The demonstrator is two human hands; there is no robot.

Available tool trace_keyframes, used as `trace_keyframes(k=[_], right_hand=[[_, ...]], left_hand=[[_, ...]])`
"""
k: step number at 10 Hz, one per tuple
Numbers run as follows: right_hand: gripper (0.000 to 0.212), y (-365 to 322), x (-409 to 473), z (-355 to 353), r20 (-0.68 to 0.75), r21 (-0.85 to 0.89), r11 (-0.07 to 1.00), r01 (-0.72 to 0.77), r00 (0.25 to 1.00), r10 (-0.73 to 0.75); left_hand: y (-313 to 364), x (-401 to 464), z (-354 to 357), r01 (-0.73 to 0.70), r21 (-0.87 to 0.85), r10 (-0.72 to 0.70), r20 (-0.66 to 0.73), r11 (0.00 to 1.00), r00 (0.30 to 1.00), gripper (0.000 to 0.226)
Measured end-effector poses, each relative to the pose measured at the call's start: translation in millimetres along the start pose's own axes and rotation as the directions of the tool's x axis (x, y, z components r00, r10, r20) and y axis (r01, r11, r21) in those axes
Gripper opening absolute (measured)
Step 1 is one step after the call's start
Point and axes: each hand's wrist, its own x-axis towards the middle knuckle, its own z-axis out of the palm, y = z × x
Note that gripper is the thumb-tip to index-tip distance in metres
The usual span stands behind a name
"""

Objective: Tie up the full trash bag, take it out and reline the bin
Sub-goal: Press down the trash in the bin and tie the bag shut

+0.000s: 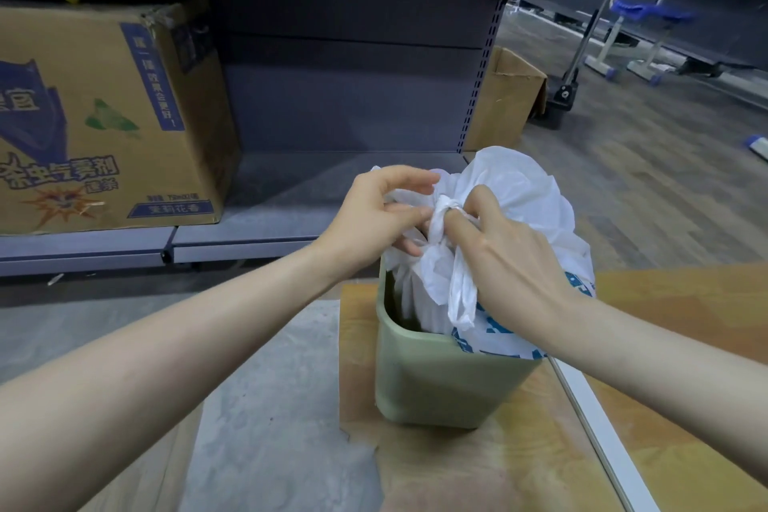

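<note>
Left hand grip: the left hand [374,216] is pinching gathered white plastic at the bag's neck, thumb and forefinger meeting on the film, the other fingers curling loosely around it.
Right hand grip: the right hand [511,262] is closing on the same twisted neck from the other side, its forefinger hooking through a small loop of the knot [446,205] and its thumb pressing against the twist.
Knot: it is sitting between the two hands, only partly formed, with a loose tail of plastic [462,299] hanging down beside the right palm.
Trash bag: the white trash bag [523,195] is standing inside the bin, its bunched top billowing up above the rim behind the right hand; blue printing is showing on the film low at the right, under the wrist.
Bin: the pale green plastic bin [432,382] is standing upright on a wooden board [490,470], with the bag pulled in from the near-left rim so that a dark gap is showing there.
Floor: grey concrete [266,407] is lying left of the board.
Shelving: a dark metal shelf unit [353,96] is rising behind the bin.
Box on shelf: a printed cardboard box [104,116] is resting on the lowest shelf, well left of the bin.
Second box: a plain cardboard box [507,96] is leaning just beyond the shelf's upright.
Far right: blue-headed mops [652,8] are standing against another rack, well apart from the hands.
</note>
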Motion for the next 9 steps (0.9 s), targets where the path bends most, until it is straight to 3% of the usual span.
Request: trace_keyframes(k=[1, 2, 4, 5, 6, 7, 8, 9], right_hand=[[0.019, -2.3, -2.5, 6.1, -0.037, -0.005, 1.000, -0.007, 0.999, 0.007], [0.017, 3.9, -3.9, 10.1, -0.153, -0.024, 0.994, 0.106, 0.982, -0.108], [0.020, 20.9, -4.1, 13.4, -0.104, 0.141, 0.972, 0.188, 0.979, -0.175], [0.030, 25.9, -3.4, 20.3, -0.224, 0.199, 0.955, 0.220, 0.959, -0.174], [0.040, 29.1, 3.0, 24.9, -0.344, 0.335, 0.922, 0.193, 0.936, -0.071], [0.041, 36.2, 5.2, 30.3, -0.427, 0.232, 0.933, 0.274, 0.891, -0.156], [0.021, 42.2, 5.6, 29.0, -0.524, 0.276, 0.882, 0.381, 0.829, -0.194], [0.015, 42.2, -0.6, 25.8, -0.567, 0.229, 0.862, 0.452, 0.782, -0.259]], left_hand=[[-2.1, 2.4, -3.6, 0.054, 0.008, -0.054, 0.053, 0.999, 0.997, 0.028], [-4.1, 5.1, -5.5, 0.076, -0.004, -0.076, 0.080, 0.997, 0.994, 0.023], [-10.1, 5.7, -1.6, 0.056, -0.042, -0.054, 0.058, 0.998, 0.997, 0.015], [-11.5, 5.1, 3.8, 0.030, -0.063, -0.028, 0.029, 0.998, 0.999, 0.015], [-11.8, 3.8, 7.4, 0.004, -0.059, -0.002, 0.018, 0.998, 1.000, 0.016], [-11.2, 1.9, 10.6, -0.014, -0.062, 0.014, 0.007, 0.998, 1.000, 0.016], [-9.4, 1.5, 11.4, -0.026, -0.031, 0.025, -0.025, 0.999, 0.999, 0.011], [-11.2, 2.3, 10.5, -0.019, 0.069, 0.025, -0.091, 0.997, 0.996, 0.011]])
